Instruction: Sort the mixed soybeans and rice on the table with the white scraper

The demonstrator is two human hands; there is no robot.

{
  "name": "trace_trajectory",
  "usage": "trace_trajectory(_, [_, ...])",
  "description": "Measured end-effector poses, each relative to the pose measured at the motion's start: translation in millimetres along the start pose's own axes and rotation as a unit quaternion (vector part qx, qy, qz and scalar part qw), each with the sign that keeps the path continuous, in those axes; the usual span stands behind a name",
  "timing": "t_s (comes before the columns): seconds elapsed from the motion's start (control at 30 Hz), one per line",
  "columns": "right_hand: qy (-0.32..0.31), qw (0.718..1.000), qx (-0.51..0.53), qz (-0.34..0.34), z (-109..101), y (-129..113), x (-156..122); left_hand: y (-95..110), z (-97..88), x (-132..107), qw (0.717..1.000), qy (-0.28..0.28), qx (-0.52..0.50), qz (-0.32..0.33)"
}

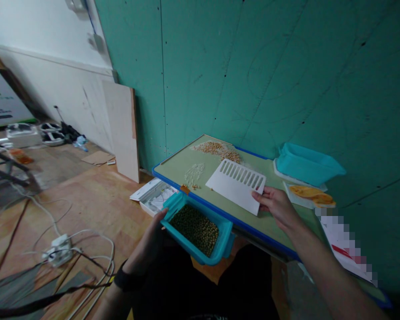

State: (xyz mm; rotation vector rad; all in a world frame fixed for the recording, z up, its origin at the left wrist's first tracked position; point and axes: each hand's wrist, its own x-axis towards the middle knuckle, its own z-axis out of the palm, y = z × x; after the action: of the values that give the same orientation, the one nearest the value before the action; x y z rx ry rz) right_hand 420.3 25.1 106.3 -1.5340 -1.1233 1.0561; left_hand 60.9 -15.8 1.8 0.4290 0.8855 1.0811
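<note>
My left hand (pixel 156 226) grips the left end of a teal plastic bin (pixel 228 229) below the table's front edge. Dark green beans (pixel 188 221) and pale yellow beans (pixel 208 233) lie inside it. In my right hand (pixel 275 204) is the right edge of a flat white board with a row of slots (pixel 231 189), held low over the tabletop. Beyond the board, a heap of tan beans (pixel 216 149) spreads over the far left part of the table. A small patch of whitish bits (pixel 194 174) lies closer to the front edge, with a few beans beside it.
The green-topped table (pixel 173 162) with blue edging stands against a green wall (pixel 203 66). On its right are another teal bin (pixel 308 162) and a yellow-orange item (pixel 311 194). An open white box (pixel 158 195) sits below left. Cables and a power strip (pixel 59 250) lie on the floor.
</note>
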Motion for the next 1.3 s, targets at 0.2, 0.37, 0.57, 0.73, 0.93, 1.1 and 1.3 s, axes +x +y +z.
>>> trace_trajectory(0.2, [-0.049,0.999,-0.016,-0.015,15,-2,-22,5,5.8,-5,0.999,0.014,0.045,0.008])
trace_trajectory(0.37, [-0.032,0.998,-0.001,-0.046,23,-4,-19,10,3.0,-3,0.998,0.015,0.066,0.006])
trace_trajectory(0.57, [-0.018,0.999,0.005,-0.045,31,-4,4,17,-13.9,6,0.995,0.055,0.084,0.003])
trace_trajectory(0.73, [-0.038,0.998,-0.009,-0.046,33,-1,7,24,-18.4,0,0.99,0.069,0.111,0.06])
trace_trajectory(0.93, [-0.046,0.998,-0.009,-0.045,30,0,9,24,-24.8,1,0.991,0.057,0.104,0.062])
trace_trajectory(1.1, [-0.056,0.998,-0.012,-0.041,30,2,12,25,-24.4,1,0.993,0.049,0.097,0.056])
trace_trajectory(1.3, [-0.065,0.997,-0.012,-0.037,31,4,10,26,-23.5,1,0.992,0.059,0.105,0.05])
